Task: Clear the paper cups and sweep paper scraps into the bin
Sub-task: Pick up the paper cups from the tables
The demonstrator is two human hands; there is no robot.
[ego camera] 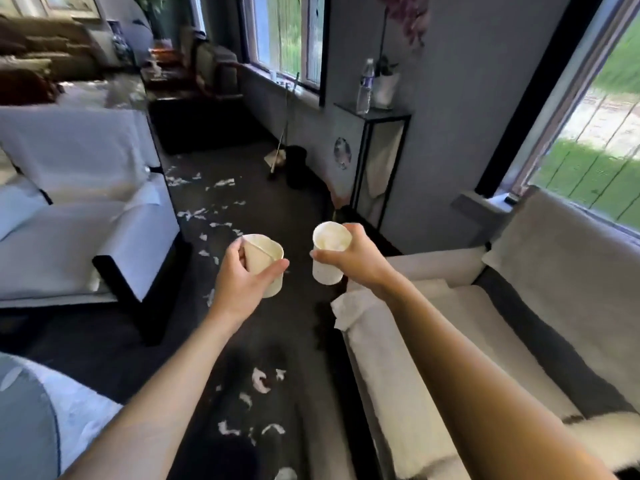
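My left hand (242, 275) grips white paper cups (266, 254), apparently two pressed together, held above the dark floor. My right hand (360, 258) grips a single white paper cup (329, 247) by its side, mouth tilted toward me. White paper scraps (207, 213) lie scattered along the dark floor ahead, and more paper scraps (259, 382) lie near my feet. A dark bin (298, 168) stands far down the aisle by the wall, with a broom (280, 147) leaning beside it.
A white sofa (79, 216) flanks the aisle on the left and a cream sofa (450, 341) on the right. A black-framed side table (374, 150) with a water bottle (366, 86) and a plant stands against the wall. Windows run along the right.
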